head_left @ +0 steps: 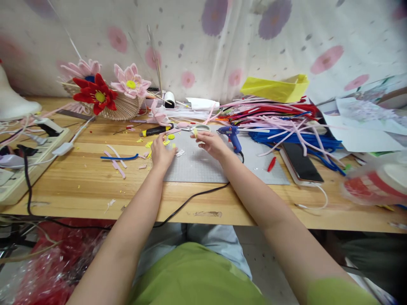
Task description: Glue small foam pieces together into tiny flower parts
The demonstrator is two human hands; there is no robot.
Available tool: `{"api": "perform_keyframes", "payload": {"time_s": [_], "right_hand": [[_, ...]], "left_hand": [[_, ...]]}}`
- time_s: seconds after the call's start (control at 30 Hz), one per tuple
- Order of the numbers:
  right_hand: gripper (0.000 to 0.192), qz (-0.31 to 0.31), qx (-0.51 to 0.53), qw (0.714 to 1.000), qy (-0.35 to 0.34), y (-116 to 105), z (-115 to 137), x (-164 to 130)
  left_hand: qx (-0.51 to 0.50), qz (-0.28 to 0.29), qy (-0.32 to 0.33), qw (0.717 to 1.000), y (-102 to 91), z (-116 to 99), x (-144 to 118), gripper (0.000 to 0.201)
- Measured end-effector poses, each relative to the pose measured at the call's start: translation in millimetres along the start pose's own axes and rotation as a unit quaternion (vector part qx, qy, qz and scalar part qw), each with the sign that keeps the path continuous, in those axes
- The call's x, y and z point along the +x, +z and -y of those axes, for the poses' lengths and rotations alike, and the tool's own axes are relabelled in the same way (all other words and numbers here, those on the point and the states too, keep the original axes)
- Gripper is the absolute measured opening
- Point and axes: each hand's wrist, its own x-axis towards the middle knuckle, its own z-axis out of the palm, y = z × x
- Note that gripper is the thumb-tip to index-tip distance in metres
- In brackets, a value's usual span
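Both our arms are stretched out over the grey cutting mat (203,167). Our left hand (162,152) sits at the mat's far left corner, fingers curled down among the yellow scraps (149,144); whether it has hold of one we cannot tell. Our right hand (211,143) is further in, thumb and forefinger closed on a small pale yellow piece (195,132), just near of the tape roll (202,127).

Right beside that hand lies the blue glue gun (232,135), its black cord (190,201) running off the near edge of the wooden table (95,190). To the right, a big heap of pipe cleaners (286,123) in pink, red and blue, and a phone (300,162) lying near it.

How far along? At the far left, three finished flowers (101,87) stand in a woven basket (122,111), red and pink with yellow centres. So some blooms look done, we judge. Loose pink and blue stems (117,157) lie left of the mat, a black-and-yellow knife (155,130) beyond them. With that pile unused, plenty seems left.
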Motion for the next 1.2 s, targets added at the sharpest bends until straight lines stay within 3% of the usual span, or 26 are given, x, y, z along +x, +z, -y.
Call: {"api": "perform_keyframes", "payload": {"time_s": [0.13, 0.27, 0.53, 0.6, 0.67, 0.77, 0.87, 1.0, 1.2], "right_hand": [[0.027, 0.007, -0.002, 0.999, 0.051, -4, -13, -6], [0.027, -0.020, 0.028, 0.998, 0.054, -8, -19, -5], [0.027, -0.007, 0.033, 0.999, 0.038, 2, -18, -8], [0.025, -0.001, 0.031, 0.999, 0.031, 4, -19, -9], [0.025, 0.006, 0.030, 0.999, 0.031, 7, -20, -10], [0.025, 0.010, 0.040, 0.998, 0.041, 9, -22, -10], [0.024, 0.013, 0.047, 0.998, 0.045, 9, -22, -10], [0.023, 0.018, 0.041, 0.998, 0.042, 10, -22, -11], [0.024, 0.026, 0.018, 0.999, 0.039, 12, -22, -11]], "left_hand": [[0.024, -0.015, 0.045, 0.999, -0.5, -1, -1, 0.026], [0.042, -0.020, 0.048, 0.998, 2.0, -1, -3, 0.004], [0.057, -0.039, 0.076, 0.995, 5.9, -11, -10, 0.010], [0.026, -0.008, 0.080, 0.996, 9.1, -19, -15, 0.014], [-0.025, 0.064, 0.063, 0.996, 14.2, -24, -20, 0.021], [-0.083, 0.117, 0.027, 0.989, 23.0, -25, -24, 0.024], [-0.166, 0.122, -0.034, 0.978, 29.1, -23, -23, 0.023], [-0.284, 0.126, -0.125, 0.942, 30.1, -25, -23, 0.023], [-0.326, 0.141, -0.170, 0.919, 26.2, -27, -23, 0.028]]}}
